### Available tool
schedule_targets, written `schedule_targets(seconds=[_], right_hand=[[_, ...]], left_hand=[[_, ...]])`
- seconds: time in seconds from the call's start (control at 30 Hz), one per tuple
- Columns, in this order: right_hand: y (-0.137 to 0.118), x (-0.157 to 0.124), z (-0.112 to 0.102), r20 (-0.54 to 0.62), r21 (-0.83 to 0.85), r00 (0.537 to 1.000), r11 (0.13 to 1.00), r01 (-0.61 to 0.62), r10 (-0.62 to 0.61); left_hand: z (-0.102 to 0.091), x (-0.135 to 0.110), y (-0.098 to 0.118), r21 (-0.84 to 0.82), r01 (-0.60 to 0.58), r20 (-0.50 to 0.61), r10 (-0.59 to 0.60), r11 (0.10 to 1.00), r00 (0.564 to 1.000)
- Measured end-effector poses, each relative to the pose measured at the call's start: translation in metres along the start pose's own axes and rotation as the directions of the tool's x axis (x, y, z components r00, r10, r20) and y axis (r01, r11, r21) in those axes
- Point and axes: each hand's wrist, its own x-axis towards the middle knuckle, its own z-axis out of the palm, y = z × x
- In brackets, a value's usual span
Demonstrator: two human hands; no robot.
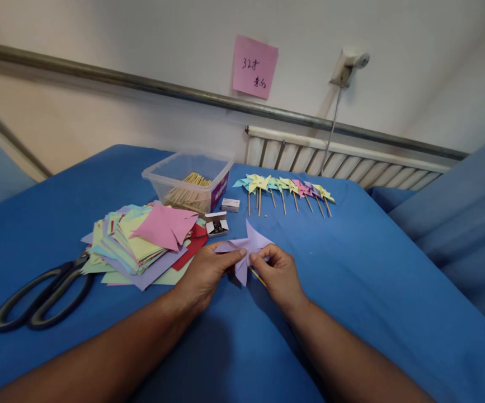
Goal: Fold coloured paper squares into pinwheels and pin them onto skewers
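Note:
Between my hands is a purple paper pinwheel [249,242], its blades folded in toward the middle. My left hand [204,274] grips it from the left, thumb at the centre. My right hand [279,274] pinches it from the right, thumb and forefinger close to the centre. A thin wooden stick [257,276] slants out below the pinwheel beside my right hand; how it joins the paper is hidden. Just beyond my left hand sits a small open box [216,225] with dark little pieces inside. A pile of coloured paper [125,238] lies to the left, a pink cut sheet [164,225] on top.
Large scissors [43,299] lie left of the paper. Behind it stands a clear plastic tub [154,173] holding wooden sticks [189,193]. A small white box [230,205] is beside the tub. Several finished pinwheels [284,187] lie in a row at the back of the blue-covered table [376,291].

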Motion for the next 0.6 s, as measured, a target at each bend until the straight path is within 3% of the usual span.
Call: schedule_targets(seconds=[0.6], right_hand=[[0.0001, -0.0020, 0.0011, 0.025, -0.026, 1.000, 1.000, 0.007, -0.006]], left_hand=[[-0.0038, 0.0046, -0.0037, 0.148, -0.043, -0.036, 0.049, 0.988, 0.998]])
